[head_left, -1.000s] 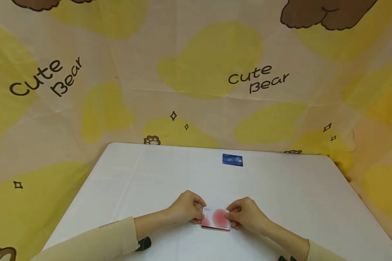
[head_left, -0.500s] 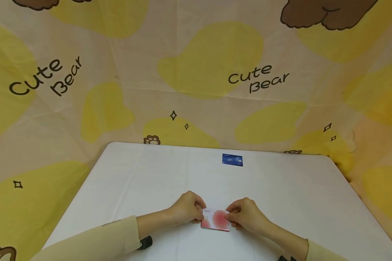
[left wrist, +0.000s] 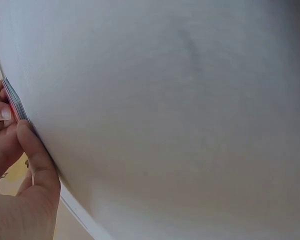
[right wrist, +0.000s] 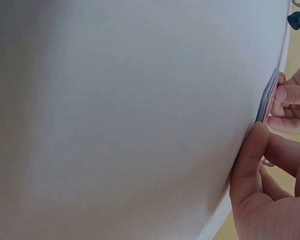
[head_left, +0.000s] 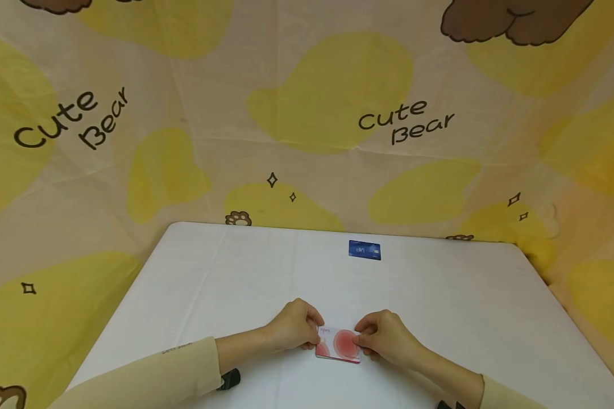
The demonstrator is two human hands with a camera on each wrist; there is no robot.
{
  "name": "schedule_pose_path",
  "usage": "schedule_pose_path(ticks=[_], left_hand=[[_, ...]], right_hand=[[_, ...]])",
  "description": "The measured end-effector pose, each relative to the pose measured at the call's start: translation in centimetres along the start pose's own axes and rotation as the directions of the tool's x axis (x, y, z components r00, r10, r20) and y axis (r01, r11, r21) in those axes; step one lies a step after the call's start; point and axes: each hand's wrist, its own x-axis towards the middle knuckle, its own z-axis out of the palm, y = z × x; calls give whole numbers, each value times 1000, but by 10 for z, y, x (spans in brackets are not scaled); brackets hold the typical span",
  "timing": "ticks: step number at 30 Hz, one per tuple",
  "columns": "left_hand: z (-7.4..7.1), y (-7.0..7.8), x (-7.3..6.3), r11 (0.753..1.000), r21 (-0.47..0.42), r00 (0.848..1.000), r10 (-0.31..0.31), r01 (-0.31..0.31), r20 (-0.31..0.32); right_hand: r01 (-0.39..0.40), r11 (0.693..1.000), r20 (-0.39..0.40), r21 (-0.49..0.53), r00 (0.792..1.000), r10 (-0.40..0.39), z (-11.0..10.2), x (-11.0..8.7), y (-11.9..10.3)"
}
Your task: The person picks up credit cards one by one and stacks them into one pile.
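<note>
A stack of cards [head_left: 332, 346] lies low at the front middle of the white table, its top card white and pink with a large pink circle. My left hand [head_left: 293, 326] pinches the stack's left side with thumb and fingers. On the opposite side my right hand [head_left: 389, 336] grips the right edge, thumb over the printed face. Seen from the left wrist, the layered card edges [left wrist: 16, 102] show between the fingertips. The right wrist view shows the same thin stack [right wrist: 266, 100] edge-on, close against the table surface.
A blue card [head_left: 365, 250] marked VIP lies flat near the back edge of the white table [head_left: 245, 272]. Behind the table hangs a yellow and beige cloth [head_left: 317, 96] with bear prints. Dark wrist straps [head_left: 230, 379] show below the sleeves.
Both hands keep their hold on the stack and have barely moved. The stack's front edge looks slightly more even than a second ago. The blue card has stayed in place.
</note>
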Motion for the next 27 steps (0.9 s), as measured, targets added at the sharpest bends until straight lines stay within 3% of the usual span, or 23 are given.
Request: schedule_pose_path(ticks=[21, 27], left_hand=[[-1, 1, 1, 1000, -12, 1000, 2, -1, 30], [-8, 8, 2, 999, 37, 1000, 3, -4, 28]], right_hand=[[1, 1000, 17, -16, 1000, 0, -2, 0, 0], [14, 998, -7, -53, 1000, -14, -4, 1, -2]])
